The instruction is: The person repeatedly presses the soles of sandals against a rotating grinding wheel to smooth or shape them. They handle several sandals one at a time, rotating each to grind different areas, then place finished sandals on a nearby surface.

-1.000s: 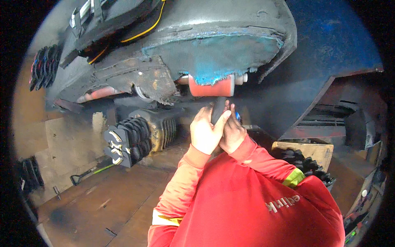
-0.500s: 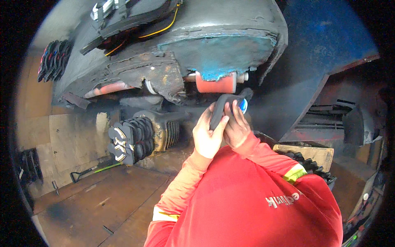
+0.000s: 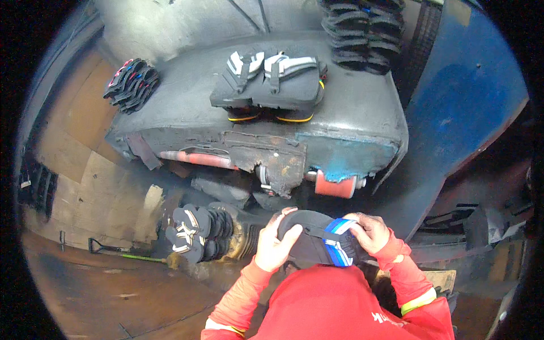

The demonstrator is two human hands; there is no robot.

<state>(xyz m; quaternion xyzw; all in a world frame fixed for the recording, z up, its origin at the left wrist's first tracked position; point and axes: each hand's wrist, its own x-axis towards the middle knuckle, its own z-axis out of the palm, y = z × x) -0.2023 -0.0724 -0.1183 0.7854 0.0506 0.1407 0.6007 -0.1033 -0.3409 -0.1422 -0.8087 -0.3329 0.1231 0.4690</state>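
A black sandal (image 3: 309, 233) with a blue and white strap is held flat in front of my chest. My left hand (image 3: 275, 245) closes on one end of its sole, thumb on top and fingers at the far edge. At the strap end, my right hand (image 3: 371, 231) grips the sandal, its thumb by the strap and some of its fingers hidden. Just beyond the sandal, an orange abrasive roller (image 3: 333, 185) shows under the front edge of a dusty machine bench (image 3: 187, 122).
On the bench lie black sandals (image 3: 272, 85) with white straps, a small sandal bundle (image 3: 131, 85) and tall black stacks (image 3: 364, 37). More sandals (image 3: 195, 232) are stacked low on the left, near a green-handled tool (image 3: 139, 257). A blue panel (image 3: 459, 96) stands on the right.
The sandal has gone from edge-on near the roller to lying flat, closer to my body. My hands have moved apart, toward its two ends. The view has tilted up, showing more of the bench.
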